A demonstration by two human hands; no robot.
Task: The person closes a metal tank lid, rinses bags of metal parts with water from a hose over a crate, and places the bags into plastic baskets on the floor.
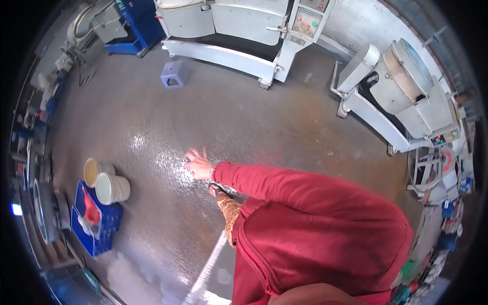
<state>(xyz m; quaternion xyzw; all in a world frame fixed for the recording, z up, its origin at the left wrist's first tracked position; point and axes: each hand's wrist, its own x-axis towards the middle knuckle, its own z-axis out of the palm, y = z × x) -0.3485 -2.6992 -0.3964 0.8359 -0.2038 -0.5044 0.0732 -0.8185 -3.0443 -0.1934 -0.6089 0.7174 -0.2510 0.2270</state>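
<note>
My right hand (198, 164) reaches out over the wet, shiny floor (152, 117) at the end of a red sleeve. Its fingers are spread apart, and nothing shows in them. A bracelet (213, 172) circles the wrist. Just below the hand is a foot in a dark sandal (217, 189), under a patterned trouser leg (230, 216). Whether the hand touches anything cannot be made out. My left hand is out of sight. A white strip, perhaps a hose (209, 264), runs down from near the leg.
Two buckets, one yellowish (91, 172) and one white (116, 190), stand beside a blue crate (113, 229) holding red items. A purple stool (173, 70) sits farther off. Large white machines (244, 23) (401, 89) line the far and right sides; a blue machine (137, 23) stands far left.
</note>
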